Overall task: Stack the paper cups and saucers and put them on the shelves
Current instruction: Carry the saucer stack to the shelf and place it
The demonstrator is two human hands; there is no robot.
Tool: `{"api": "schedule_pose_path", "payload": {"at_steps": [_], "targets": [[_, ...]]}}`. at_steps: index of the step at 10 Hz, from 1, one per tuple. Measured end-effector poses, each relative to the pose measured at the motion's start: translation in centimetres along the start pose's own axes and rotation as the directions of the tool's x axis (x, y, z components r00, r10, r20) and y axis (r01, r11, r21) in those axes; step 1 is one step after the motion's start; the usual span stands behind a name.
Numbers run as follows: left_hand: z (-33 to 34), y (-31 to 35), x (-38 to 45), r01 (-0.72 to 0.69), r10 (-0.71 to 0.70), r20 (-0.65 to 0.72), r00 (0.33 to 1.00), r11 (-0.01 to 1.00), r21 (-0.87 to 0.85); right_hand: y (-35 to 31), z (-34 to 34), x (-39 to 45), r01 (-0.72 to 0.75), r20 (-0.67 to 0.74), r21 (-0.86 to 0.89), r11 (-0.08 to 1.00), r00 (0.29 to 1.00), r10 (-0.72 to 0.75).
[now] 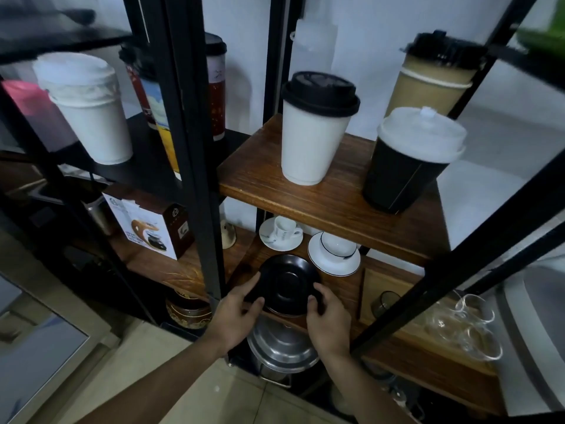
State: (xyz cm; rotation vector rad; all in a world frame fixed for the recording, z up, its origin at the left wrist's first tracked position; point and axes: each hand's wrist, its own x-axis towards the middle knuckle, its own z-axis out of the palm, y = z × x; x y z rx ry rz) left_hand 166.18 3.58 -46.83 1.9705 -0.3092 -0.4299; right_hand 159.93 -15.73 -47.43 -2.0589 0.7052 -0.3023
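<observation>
Now both hands, left hand (235,313) and right hand (328,322), grip black saucer (287,284).

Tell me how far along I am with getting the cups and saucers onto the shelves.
Done, apparently: three lidded paper cups stand on the upper wooden shelf, including the white cup with a black lid; they are side by side, not stacked. In hand: the left hand and right hand both grip the black saucer at the lower shelf's front edge. Left: releasing it there.
</observation>
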Motion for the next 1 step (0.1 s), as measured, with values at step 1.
{"api": "schedule_pose_path", "payload": {"at_steps": [1], "targets": [[-1.29, 1.73, -3.00, -0.064, 0.064, 0.004, 0.998, 0.996, 0.055, -1.94, -1.85, -2.65, 0.071, 0.034, -0.021, 0.997, 0.997, -0.070]]}}
